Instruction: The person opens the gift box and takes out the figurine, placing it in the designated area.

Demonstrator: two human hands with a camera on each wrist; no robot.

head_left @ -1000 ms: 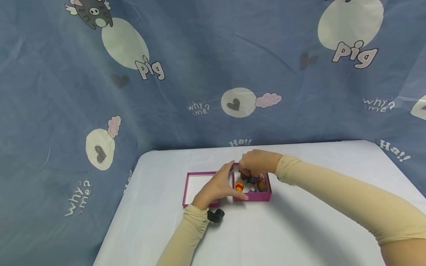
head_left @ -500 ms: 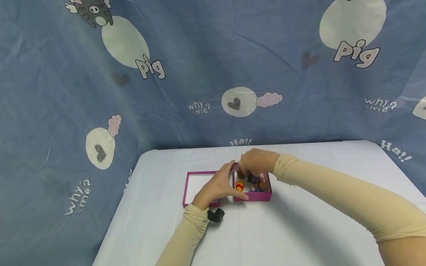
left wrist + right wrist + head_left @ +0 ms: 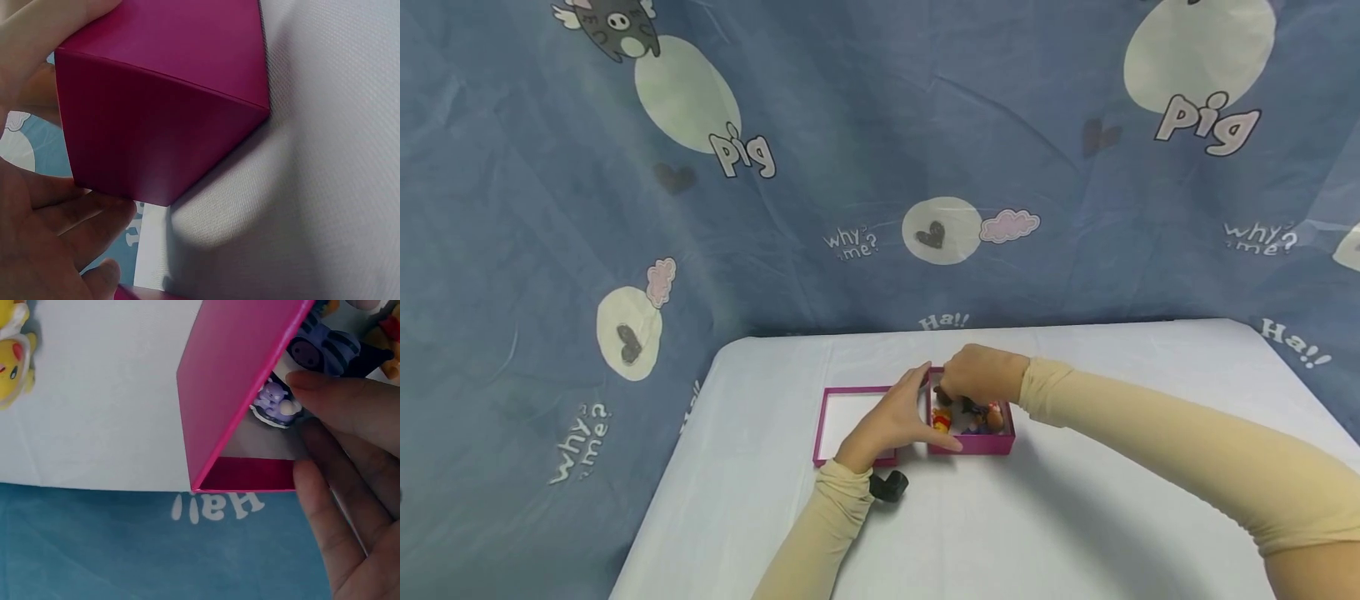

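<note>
The deep magenta cardboard box [image 3: 972, 442] sits on the white cloth-covered surface [image 3: 1045, 517], and it is the landmark here. Just to its left lies a shallow magenta lid with a white inside [image 3: 842, 417], open side up; near the lid's front edge, beside the left sleeve, is a small black object [image 3: 889, 485].

The left hand [image 3: 895, 421] cups the box's left wall, thumb along the front corner and fingers curved round the far corner; the left wrist view shows the palm and fingers [image 3: 56, 212] pressed to the box's outer wall. The right hand [image 3: 981, 372] hangs over the box's far edge with fingers curled down inside. In the right wrist view its fingertips [image 3: 325, 384] touch a small purple-and-black cartoon figurine [image 3: 325, 350] among the other small toy figures [image 3: 973, 415]; whether they actually pinch it cannot be told. A yellow toy figure [image 3: 14, 353] shows at that view's left edge.

Compared with a second ago, little has shifted: the right hand has sunk slightly lower and further into the box, covering more of the toys, while the left hand has kept its hold and the box, lid and black object lie where they were. The reach into the toys looks to be under way, with nothing lifted out yet.
</note>
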